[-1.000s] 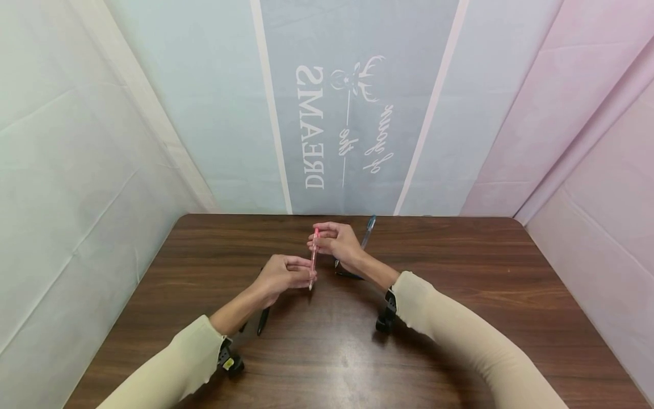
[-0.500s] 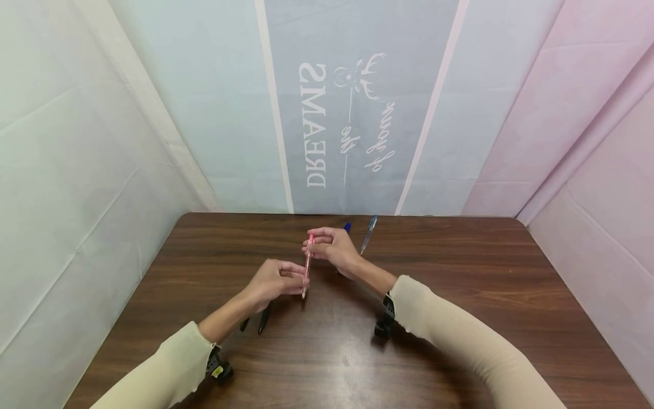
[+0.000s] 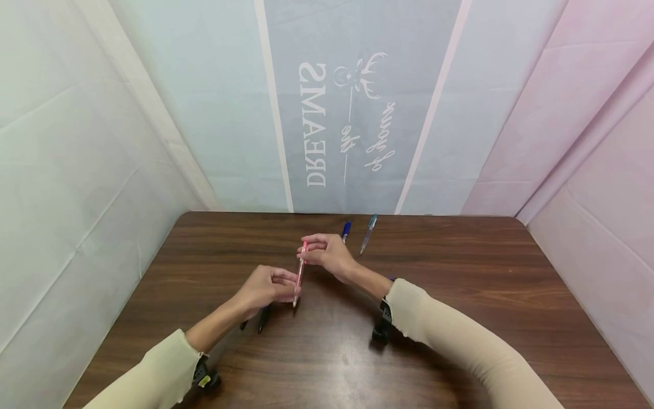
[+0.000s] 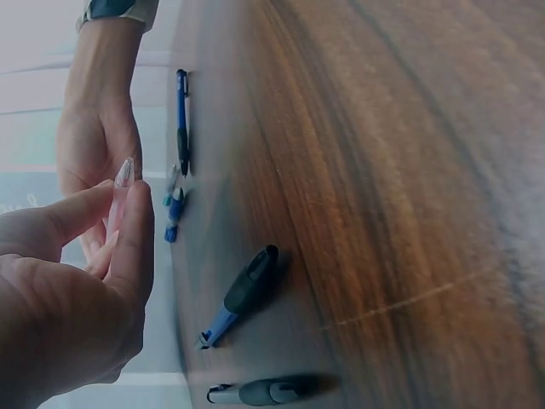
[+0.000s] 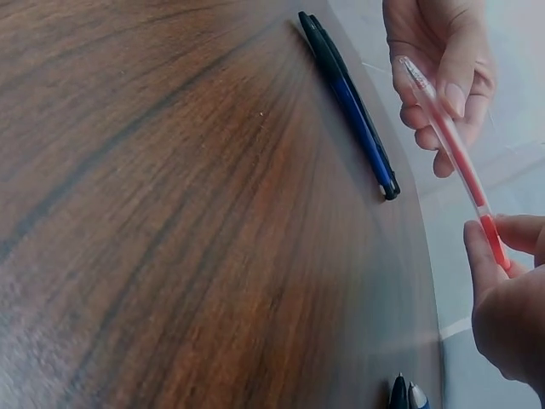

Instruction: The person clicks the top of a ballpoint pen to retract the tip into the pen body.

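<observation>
**Red pen [image 5: 465,170] pinched at both ends, held off the surface [image 3: 460,318]**

I have the pen tilted between two narrow grips. Taking it as the dial's centre in the head view, with twelve at the far edge, my left grip [image 3: 263,288] sits at eight o'clock, finger and thumb closed about the clear tip end. My right grip [image 3: 333,255] sits at two o'clock, pinching the red end.

I read the step in hand as a two-ended hold: steadying or turning the pen, though I can't tell which. To my mind the next move calls for one grip easing off only while the other bears the pen, so it doesn't swing or drop.

I'd also mind the loose pens. A blue pen [image 3: 346,229] and a clear pen [image 3: 368,234] lie between one and two o'clock, beyond my right grip; a black-and-blue pen [image 4: 243,290] lies near seven, close beneath my left.
</observation>
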`<state>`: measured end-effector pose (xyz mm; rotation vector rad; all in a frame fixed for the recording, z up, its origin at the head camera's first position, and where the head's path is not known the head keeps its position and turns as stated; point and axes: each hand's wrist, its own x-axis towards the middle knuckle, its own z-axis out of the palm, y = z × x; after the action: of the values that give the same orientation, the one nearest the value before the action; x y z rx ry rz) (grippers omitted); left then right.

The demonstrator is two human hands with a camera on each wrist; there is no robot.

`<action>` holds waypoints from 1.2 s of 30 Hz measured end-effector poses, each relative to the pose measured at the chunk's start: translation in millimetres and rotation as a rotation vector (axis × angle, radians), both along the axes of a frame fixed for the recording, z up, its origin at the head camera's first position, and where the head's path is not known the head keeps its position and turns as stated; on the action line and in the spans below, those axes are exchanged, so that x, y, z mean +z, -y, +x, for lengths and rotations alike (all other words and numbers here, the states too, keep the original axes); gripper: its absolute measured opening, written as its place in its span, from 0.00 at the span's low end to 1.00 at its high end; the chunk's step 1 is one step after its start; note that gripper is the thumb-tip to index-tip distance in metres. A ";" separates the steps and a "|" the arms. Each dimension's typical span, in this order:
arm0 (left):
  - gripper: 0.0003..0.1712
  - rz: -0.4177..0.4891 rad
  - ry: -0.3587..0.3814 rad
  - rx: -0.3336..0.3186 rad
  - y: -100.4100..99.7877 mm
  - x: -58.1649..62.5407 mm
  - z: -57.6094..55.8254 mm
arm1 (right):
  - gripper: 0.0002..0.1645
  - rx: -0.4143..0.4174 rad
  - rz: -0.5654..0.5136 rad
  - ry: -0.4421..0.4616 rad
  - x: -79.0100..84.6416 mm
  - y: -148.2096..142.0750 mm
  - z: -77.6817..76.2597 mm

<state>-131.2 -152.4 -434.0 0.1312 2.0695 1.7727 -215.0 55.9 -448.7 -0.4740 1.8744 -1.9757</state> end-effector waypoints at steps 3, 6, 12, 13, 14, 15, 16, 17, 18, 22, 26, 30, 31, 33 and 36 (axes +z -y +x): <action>0.20 -0.014 -0.007 -0.001 2.8 -1.2 2.2 | 0.30 0.005 0.003 0.011 0.0 1.8 2.1; 0.20 -0.019 -0.006 0.008 5.2 -1.7 4.6 | 0.30 0.010 0.025 0.000 -1.4 3.5 3.2; 0.20 -0.041 -0.016 0.009 8.5 -2.1 10.6 | 0.30 0.030 0.078 -0.039 -3.6 5.9 6.1; 0.20 -0.059 -0.028 0.006 8.9 -2.1 11.6 | 0.30 0.035 0.084 -0.044 -3.7 6.4 6.8; 0.20 -0.077 -0.038 0.002 9.3 -2.1 12.6 | 0.30 0.038 0.091 -0.051 -4.3 7.0 7.4; 0.19 -0.091 -0.047 0.001 9.6 -2.3 13.5 | 0.30 0.041 0.097 -0.056 -4.5 7.6 8.1; 0.19 -0.102 -0.055 0.000 10.0 -2.5 14.5 | 0.30 0.042 0.103 -0.059 -4.5 8.3 9.1; 0.19 -0.119 -0.064 -0.001 10.4 -2.6 15.5 | 0.30 0.042 0.112 -0.069 -4.9 9.1 9.9; 0.19 -0.133 -0.075 -0.002 10.7 -2.9 16.4 | 0.30 0.041 0.120 -0.076 -5.5 9.7 10.7; 0.17 -0.208 -0.129 -0.018 11.8 -4.3 19.9 | 0.29 0.029 0.171 -0.099 -6.0 11.8 14.1; 0.14 -0.283 -0.178 -0.030 12.0 -4.6 22.1 | 0.28 0.021 0.221 -0.124 -5.5 13.0 16.5; 0.12 -0.343 -0.223 -0.035 11.4 -5.3 24.1 | 0.27 0.022 0.261 -0.149 -6.1 14.1 18.0; 0.12 -0.360 -0.237 -0.035 11.2 -5.5 24.8 | 0.27 0.024 0.273 -0.155 -6.5 14.4 18.4; 0.11 -0.389 -0.253 -0.033 10.7 -5.6 26.7 | 0.27 0.025 0.297 -0.164 -7.9 15.1 19.2; 0.12 -0.427 -0.268 -0.024 9.7 -5.7 29.4 | 0.27 0.021 0.328 -0.177 -10.3 16.2 20.4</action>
<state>-101.8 -162.1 -439.7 0.2787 2.5745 1.3168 -194.6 39.7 -459.1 -0.5813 2.2383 -1.6131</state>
